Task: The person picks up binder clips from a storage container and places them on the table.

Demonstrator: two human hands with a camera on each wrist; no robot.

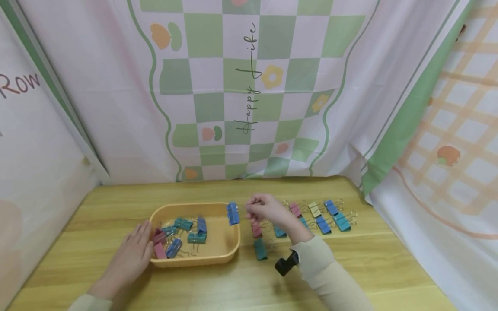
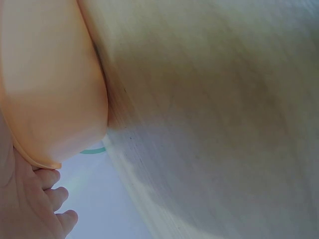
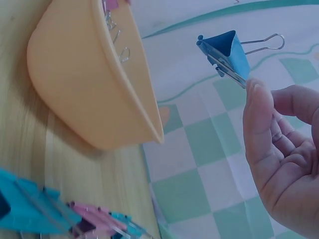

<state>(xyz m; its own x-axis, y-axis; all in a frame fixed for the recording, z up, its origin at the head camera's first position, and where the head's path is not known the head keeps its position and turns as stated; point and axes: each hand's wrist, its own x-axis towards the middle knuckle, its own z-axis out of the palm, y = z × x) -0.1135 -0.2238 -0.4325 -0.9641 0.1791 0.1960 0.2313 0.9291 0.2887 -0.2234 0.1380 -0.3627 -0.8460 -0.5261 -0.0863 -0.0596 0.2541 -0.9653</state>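
Between thumb and finger, my right hand (image 1: 272, 211) pinches a blue binder clip (image 1: 232, 214) by one wire handle. The clip hangs in the air over the right end of a yellow-orange plastic basket (image 1: 194, 261); its other handle sticks out in the right wrist view. My left hand (image 1: 130, 255) rests against the basket's left side, fingers extended along the rim. Inside the basket lie several binder clips, among them a teal one (image 1: 183, 223), a pink one (image 1: 160, 251) and a blue one (image 1: 173, 248).
Right of the basket, binder clips lie in rows on the wooden table (image 1: 218, 289), including a teal clip (image 1: 260, 249), a yellow clip (image 1: 314, 209) and a blue clip (image 1: 323, 225). My right forearm passes over some. A checked curtain (image 1: 241, 86) hangs behind the table.
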